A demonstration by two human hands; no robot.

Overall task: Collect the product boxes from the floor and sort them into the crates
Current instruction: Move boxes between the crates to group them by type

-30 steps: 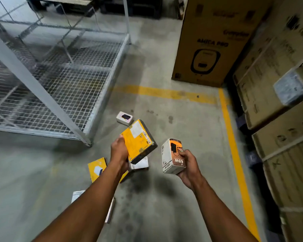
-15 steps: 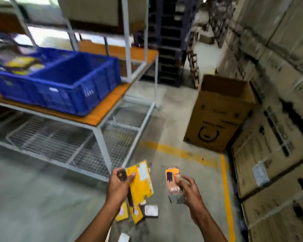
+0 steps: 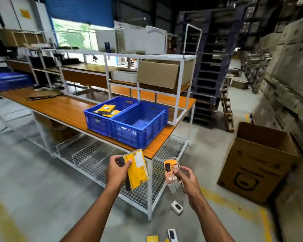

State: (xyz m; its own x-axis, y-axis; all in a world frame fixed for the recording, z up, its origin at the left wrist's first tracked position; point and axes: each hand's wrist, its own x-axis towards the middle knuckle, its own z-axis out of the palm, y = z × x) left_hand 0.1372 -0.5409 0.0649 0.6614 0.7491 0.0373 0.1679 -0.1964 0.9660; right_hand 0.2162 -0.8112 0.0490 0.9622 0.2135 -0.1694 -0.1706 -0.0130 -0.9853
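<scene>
A yellow box (image 3: 137,169) is gripped by the left hand (image 3: 118,171) and an orange box (image 3: 171,172) by the right hand (image 3: 187,179), with 2 blue crates (image 3: 138,127) seen on the table (image 3: 59,107) just beyond both hands.

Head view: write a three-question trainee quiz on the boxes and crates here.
1. True or false: the left hand holds a yellow box.
2. Which blue crate already holds yellow boxes?
A. the left crate
B. the right crate
C. neither
3. Fill in: the right hand holds an orange and white ___ marked 65W.

Key
1. True; its fingers curl round the box's edge.
2. A; little can be made out in the right crate.
3. box, upside down in the hand. A small white box lies on the floor below.
</scene>
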